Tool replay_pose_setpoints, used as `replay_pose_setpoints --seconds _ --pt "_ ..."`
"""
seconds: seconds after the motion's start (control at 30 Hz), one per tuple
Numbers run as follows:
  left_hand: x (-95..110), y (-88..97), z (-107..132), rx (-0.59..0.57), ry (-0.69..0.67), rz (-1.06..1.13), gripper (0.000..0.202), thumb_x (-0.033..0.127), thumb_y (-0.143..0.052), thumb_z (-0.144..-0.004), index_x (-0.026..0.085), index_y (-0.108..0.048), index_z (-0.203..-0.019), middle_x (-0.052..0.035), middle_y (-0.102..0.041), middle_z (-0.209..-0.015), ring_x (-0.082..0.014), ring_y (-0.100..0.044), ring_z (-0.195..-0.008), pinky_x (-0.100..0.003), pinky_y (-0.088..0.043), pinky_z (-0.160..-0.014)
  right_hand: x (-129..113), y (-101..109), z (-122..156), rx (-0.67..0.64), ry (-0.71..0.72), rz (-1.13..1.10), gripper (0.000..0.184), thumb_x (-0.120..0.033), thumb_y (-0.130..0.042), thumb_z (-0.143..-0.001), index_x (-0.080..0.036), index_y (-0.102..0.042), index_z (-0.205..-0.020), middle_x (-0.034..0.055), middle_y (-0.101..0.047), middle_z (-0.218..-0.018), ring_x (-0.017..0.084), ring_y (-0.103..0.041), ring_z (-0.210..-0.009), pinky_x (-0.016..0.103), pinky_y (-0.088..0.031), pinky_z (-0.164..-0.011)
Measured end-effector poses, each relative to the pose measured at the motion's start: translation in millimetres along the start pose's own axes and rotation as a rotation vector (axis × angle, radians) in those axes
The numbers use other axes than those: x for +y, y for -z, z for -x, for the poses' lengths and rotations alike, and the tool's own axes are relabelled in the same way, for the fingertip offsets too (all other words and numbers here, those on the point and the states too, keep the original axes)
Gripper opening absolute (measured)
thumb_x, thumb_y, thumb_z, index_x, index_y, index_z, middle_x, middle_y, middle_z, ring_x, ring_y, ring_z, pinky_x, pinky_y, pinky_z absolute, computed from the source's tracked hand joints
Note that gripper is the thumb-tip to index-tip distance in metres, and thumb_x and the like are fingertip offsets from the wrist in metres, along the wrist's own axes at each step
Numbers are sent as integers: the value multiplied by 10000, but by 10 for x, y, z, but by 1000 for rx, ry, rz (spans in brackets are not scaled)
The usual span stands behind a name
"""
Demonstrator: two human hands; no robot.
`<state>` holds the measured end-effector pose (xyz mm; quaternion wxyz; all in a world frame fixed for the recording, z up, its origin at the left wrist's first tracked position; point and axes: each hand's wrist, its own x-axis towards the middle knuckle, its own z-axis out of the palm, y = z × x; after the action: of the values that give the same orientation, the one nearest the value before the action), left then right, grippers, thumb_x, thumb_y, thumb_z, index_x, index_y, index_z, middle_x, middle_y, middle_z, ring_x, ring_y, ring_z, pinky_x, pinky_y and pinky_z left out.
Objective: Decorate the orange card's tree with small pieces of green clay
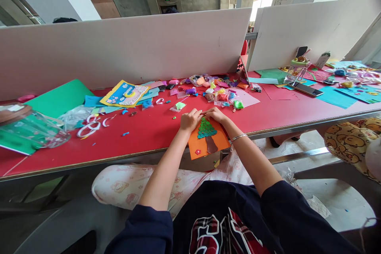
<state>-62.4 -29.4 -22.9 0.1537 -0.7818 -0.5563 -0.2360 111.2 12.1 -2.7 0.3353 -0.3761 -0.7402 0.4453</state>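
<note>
An orange card [220, 139] lies at the near edge of the red table [143, 131] and hangs partly over it. A green clay tree [206, 129] with a brown trunk [211, 145] is stuck on the card, with a small red flower [197, 152] at its lower left. My left hand [189, 120] and my right hand [216, 115] meet at the top of the tree, fingers curled and pinched together there. What the fingertips pinch is too small to make out. A thin bracelet [239, 137] circles my right wrist.
Bags of coloured clay [222, 95] lie in a heap behind my hands. Coloured sheets [59, 97], a yellow craft card [125, 94] and white clay loops [89, 127] are to the left, beside a tipped glass jar [32, 127]. White dividers [125, 47] back the table. A phone [306, 89] lies to the right.
</note>
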Motion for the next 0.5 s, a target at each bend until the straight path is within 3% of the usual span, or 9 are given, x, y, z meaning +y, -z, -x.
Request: replay_pose_setpoints --seconds 0.17,0.5 --pt "16 19 -5 -1 3 -23 245 367 -525 -937 235 -708 -1033 -73 -675 -897 -187 -654 -712 -276 -367 -540 -8 0 -20 -65 12 82 213 -82 -497 -604 -173 -394 -441 -26 -390 -483 106 -328 -573 259 -310 -571" --pt "51 16 -8 -12 13 -21 362 430 -418 -978 250 -730 -1012 -60 -655 -841 -171 -620 -655 -277 -318 -527 23 2 25 55 -21 78 303 -179 -508 -692 -195 -315 -459 -1 -354 -547 127 -342 -596 276 -325 -558"
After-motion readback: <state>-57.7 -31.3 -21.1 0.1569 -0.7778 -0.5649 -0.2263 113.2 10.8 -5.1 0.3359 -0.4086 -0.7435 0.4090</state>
